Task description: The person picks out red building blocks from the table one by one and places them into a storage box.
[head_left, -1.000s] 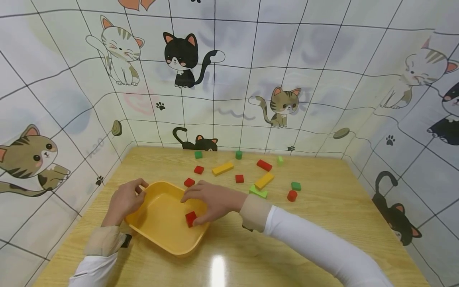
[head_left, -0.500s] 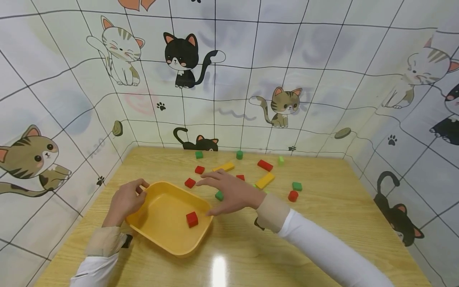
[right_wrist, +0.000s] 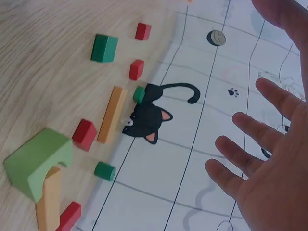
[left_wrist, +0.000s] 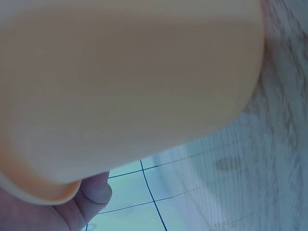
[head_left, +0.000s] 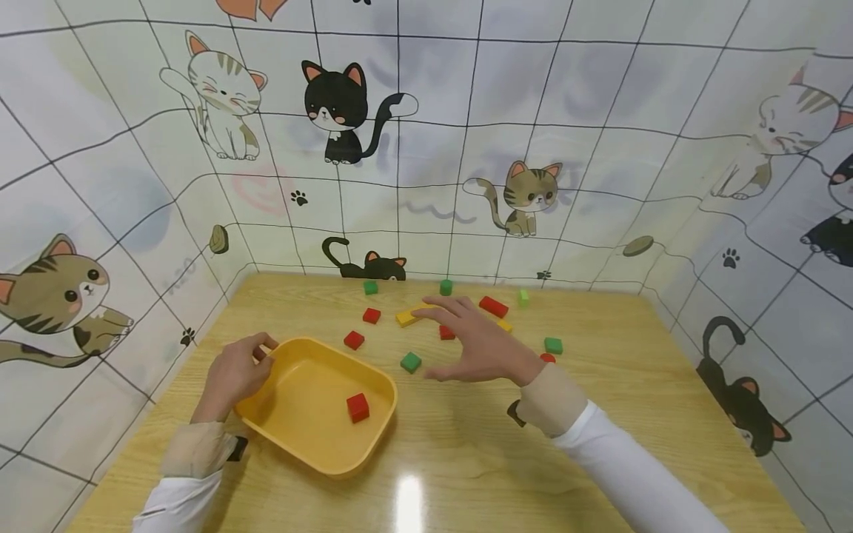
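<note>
My left hand (head_left: pixel 236 374) grips the left rim of a yellow plastic tray (head_left: pixel 303 414); the left wrist view shows the tray's outer wall (left_wrist: pixel 134 86) and fingertips at its rim. Inside the tray lies one red cube (head_left: pixel 358 408). To its right, my right hand (head_left: pixel 483 344) is held over the blocks with fingers spread and nothing in it. Nearest its thumb is a green block (head_left: pixel 411 362). A light green arch block (right_wrist: pixel 36 159), hidden under the hand in the head view, shows in the right wrist view against a yellow bar (right_wrist: pixel 49 199).
Behind the tray lie red blocks (head_left: pixel 354 340), and near the back wall stand a green cylinder (head_left: pixel 446 286) and a red bar (head_left: pixel 494 307). Another green block (head_left: pixel 553 346) sits right of my hand. A cat-print cloth (head_left: pixel 426 148) encloses the wooden table (head_left: pixel 633 414).
My right hand has left the tray and moved right and away over the blocks, its fingers opening. The red cube stays in the tray. My left hand has kept its hold on the rim.
</note>
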Action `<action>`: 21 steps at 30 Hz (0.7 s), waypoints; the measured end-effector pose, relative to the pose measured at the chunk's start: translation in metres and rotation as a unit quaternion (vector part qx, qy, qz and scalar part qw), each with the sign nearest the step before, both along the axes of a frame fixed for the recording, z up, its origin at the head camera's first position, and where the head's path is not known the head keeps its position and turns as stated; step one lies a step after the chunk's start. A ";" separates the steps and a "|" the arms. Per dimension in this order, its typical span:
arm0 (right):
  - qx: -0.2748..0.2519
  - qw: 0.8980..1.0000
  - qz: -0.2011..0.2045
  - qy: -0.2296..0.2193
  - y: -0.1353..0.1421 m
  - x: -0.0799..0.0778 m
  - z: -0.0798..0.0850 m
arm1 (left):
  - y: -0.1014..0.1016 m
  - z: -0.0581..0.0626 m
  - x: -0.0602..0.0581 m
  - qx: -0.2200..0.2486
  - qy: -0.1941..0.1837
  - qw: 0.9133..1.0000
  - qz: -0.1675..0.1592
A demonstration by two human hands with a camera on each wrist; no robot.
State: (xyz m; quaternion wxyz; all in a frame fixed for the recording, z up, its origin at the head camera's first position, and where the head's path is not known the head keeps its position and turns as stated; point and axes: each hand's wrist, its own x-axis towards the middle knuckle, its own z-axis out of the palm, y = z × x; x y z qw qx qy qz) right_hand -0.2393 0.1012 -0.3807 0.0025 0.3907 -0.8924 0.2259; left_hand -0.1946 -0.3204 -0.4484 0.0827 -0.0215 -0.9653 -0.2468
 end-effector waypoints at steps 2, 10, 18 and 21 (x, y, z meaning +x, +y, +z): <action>-0.005 1.000 -0.011 -0.002 0.007 0.000 0.000 | 0.000 0.000 0.000 0.001 -0.001 1.000 0.001; -0.025 0.999 -0.047 0.003 0.035 -0.001 -0.005 | -0.001 -0.001 0.000 0.003 -0.004 1.000 0.001; -0.039 0.995 -0.092 0.022 0.059 -0.001 -0.013 | -0.002 -0.001 -0.001 0.002 -0.009 1.000 -0.001; -0.038 0.993 -0.107 0.020 0.068 0.000 -0.014 | -0.001 -0.002 -0.001 0.003 -0.010 1.000 -0.001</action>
